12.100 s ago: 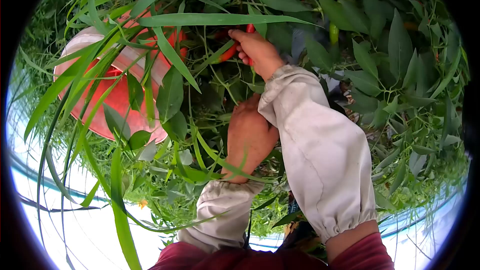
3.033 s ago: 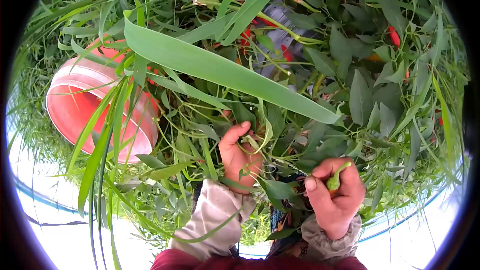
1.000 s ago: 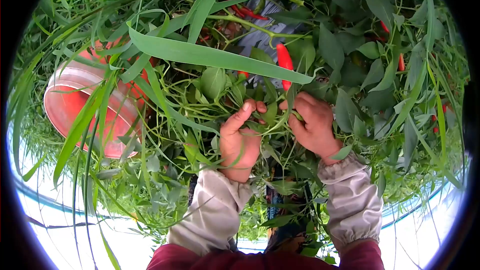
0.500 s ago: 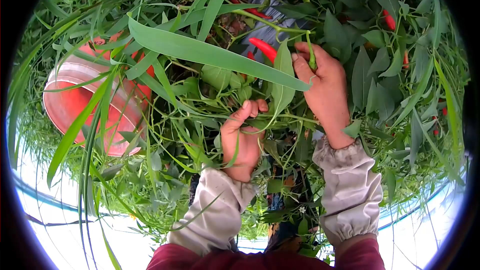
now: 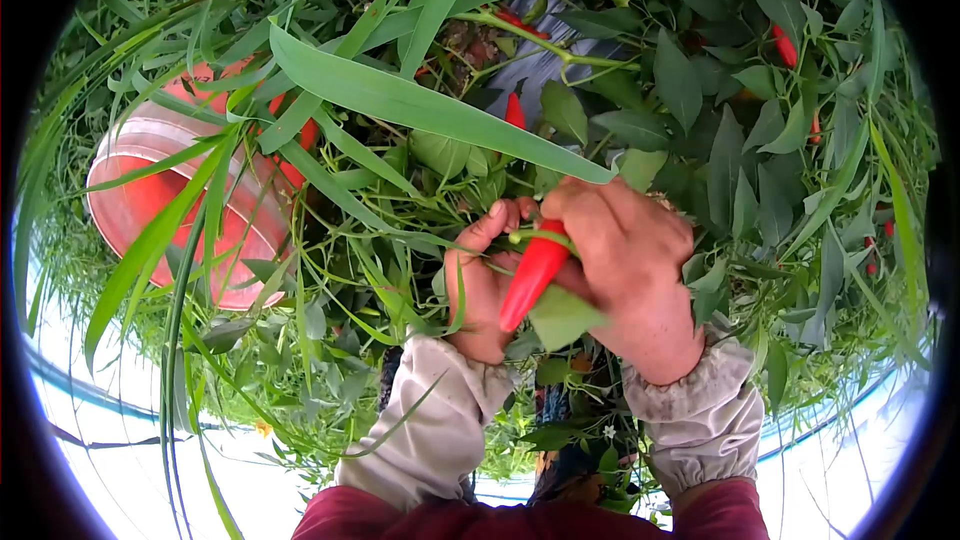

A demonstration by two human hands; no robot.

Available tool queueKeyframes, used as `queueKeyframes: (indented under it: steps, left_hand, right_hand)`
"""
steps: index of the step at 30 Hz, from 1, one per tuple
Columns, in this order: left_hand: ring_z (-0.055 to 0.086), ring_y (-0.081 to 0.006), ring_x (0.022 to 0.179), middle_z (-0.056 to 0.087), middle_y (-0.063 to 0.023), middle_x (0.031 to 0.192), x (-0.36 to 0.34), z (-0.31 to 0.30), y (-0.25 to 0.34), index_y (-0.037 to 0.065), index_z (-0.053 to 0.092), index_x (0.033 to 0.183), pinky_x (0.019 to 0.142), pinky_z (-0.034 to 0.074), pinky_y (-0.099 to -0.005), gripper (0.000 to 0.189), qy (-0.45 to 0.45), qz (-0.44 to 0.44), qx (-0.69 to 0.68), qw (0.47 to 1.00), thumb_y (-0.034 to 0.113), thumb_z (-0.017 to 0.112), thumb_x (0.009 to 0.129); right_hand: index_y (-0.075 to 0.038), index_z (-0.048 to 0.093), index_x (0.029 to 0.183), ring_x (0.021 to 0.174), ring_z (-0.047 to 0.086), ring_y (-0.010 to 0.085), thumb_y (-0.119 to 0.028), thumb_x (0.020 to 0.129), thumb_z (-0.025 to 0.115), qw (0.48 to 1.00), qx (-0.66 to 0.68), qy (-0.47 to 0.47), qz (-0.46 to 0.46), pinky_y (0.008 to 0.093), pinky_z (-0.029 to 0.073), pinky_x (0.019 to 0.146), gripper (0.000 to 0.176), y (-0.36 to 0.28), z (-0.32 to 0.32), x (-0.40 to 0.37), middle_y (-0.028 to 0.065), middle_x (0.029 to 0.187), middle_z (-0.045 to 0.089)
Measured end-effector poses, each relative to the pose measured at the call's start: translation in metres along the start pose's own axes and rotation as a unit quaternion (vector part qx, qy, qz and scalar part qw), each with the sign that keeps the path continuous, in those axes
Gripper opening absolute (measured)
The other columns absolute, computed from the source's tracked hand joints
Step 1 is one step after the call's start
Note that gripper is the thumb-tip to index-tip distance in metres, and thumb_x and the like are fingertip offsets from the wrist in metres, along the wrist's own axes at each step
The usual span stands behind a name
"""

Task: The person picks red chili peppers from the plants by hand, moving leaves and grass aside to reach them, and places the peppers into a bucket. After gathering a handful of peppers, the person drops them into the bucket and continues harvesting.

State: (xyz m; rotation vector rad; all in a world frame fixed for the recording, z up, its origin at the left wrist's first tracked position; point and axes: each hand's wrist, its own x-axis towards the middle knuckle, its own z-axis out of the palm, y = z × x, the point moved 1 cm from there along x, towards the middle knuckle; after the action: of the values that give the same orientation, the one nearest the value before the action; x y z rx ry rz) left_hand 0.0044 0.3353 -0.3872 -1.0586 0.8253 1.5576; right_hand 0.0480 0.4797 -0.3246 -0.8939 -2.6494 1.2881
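Head view | our right hand [image 5: 628,252] curled closed on red pepper [image 5: 532,278] | left hand [image 5: 480,290] half-curled, contents hidden | we'd best pinch its stem [image 5: 522,236], gently

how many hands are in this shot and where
2: the left hand, just left of the nearest red pepper, and the right hand, just right of it. The pepper partly covers the left hand.

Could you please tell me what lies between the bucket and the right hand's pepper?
In the head view, green plants, then the left hand, lie between the bucket and pepper.
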Motion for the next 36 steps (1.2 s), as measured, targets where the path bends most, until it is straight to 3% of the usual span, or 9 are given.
queueKeyframes:
  steps: [7,11,18,22,24,27,29,30,36]
  left_hand:
    - [0.053,-0.0221,0.085,0.052,-0.005,0.09,0.005,-0.006,-0.001,0.009,0.048,0.072,0.074,0.046,-0.034,0.029,-0.01,0.002,0.04,0.999,0.026,0.056,0.095]
    - [0.054,-0.0221,0.077,0.052,-0.006,0.087,0.007,-0.011,-0.002,0.007,0.049,0.073,0.056,0.046,-0.0276,0.034,0.007,0.035,0.065,0.997,0.031,0.056,0.096]
    - [0.051,-0.0207,0.077,0.051,-0.0049,0.085,0.012,-0.021,-0.004,0.008,0.047,0.073,0.059,0.046,-0.0298,0.033,-0.059,0.041,0.048,0.996,0.029,0.054,0.098]
    - [0.051,-0.021,0.08,0.051,-0.004,0.085,0.007,-0.012,-0.001,0.009,0.047,0.072,0.065,0.044,-0.03,0.033,0.032,0.032,0.029,0.999,0.029,0.054,0.098]
    - [0.053,-0.0209,0.082,0.053,-0.0038,0.085,0.003,0.002,0.002,0.009,0.047,0.072,0.067,0.043,-0.0294,0.034,0.03,0.032,0.05,0.998,0.03,0.054,0.098]
    - [0.056,-0.0211,0.084,0.056,-0.0052,0.084,0.015,-0.028,-0.004,0.008,0.054,0.081,0.075,0.047,-0.0327,0.027,-0.064,0.075,0.04,0.994,0.029,0.052,0.099]
    - [0.058,-0.0214,0.089,0.06,-0.0071,0.087,0.01,-0.025,-0.003,0.004,0.06,0.098,0.083,0.05,-0.037,0.019,0.045,0.04,0.026,0.998,0.023,0.054,0.098]
    - [0.06,-0.0224,0.09,0.061,-0.0076,0.09,0.008,-0.024,-0.002,0.003,0.059,0.097,0.086,0.049,-0.0399,0.015,-0.019,0.079,0.023,0.996,0.018,0.059,0.094]
    - [0.061,-0.0216,0.084,0.062,-0.0078,0.088,0.005,-0.014,-0.003,0.006,0.056,0.081,0.075,0.049,-0.0368,0.018,0.046,0.099,0.061,0.992,0.019,0.064,0.091]
  right_hand:
    - [-0.008,0.057,0.076,0.071,0.053,0.0136,-0.021,0.08,0.055,0.941,0.016,-0.213,-0.262,0.0244,0.041,0.064,0.013,-0.084,0.016,-0.038,0.0026,0.079,0.055]
    - [-0.008,0.056,0.076,0.07,0.051,0.0135,-0.02,0.079,0.055,0.954,0.004,-0.167,-0.25,0.0248,0.039,0.063,0.013,-0.086,0.016,-0.047,0.0025,0.079,0.054]
    - [-0.007,0.055,0.076,0.068,0.052,0.0121,-0.022,0.079,0.056,0.952,0.099,-0.171,-0.235,0.0254,0.039,0.061,0.015,-0.099,0.015,-0.052,0.0014,0.079,0.052]
    - [-0.009,0.052,0.077,0.065,0.051,0.0113,-0.027,0.08,0.057,0.919,0.225,-0.128,-0.297,0.0235,0.041,0.06,0.019,-0.14,0.021,-0.06,0.0001,0.074,0.047]
    - [-0.01,0.051,0.077,0.065,0.052,0.0118,-0.027,0.084,0.056,0.945,0.166,-0.208,-0.192,0.0238,0.041,0.057,0.019,-0.113,0.026,-0.057,-0.0007,0.073,0.046]
    - [-0.007,0.06,0.088,0.065,0.061,0.0162,-0.018,0.079,0.069,0.966,0.23,-0.102,0.062,0.0279,0.046,0.055,0.017,-0.038,0.011,-0.029,0.0043,0.076,0.056]
    - [-0.001,0.062,0.093,0.062,0.059,0.0129,-0.014,0.084,0.065,0.864,0.405,-0.019,0.298,0.0263,0.047,0.054,0.016,-0.001,0.008,-0.008,0.0054,0.075,0.058]
    - [0.001,0.063,0.096,0.06,0.059,0.0116,-0.015,0.085,0.065,0.773,0.459,-0.008,0.437,0.0254,0.047,0.054,0.02,0.013,0.009,0.002,0.0057,0.076,0.059]
    - [0.004,0.067,0.088,0.051,0.058,0.0133,-0.023,0.085,0.066,0.807,0.362,-0.136,0.447,0.0268,0.047,0.047,0.027,0.061,0.049,0.053,0.0061,0.066,0.062]
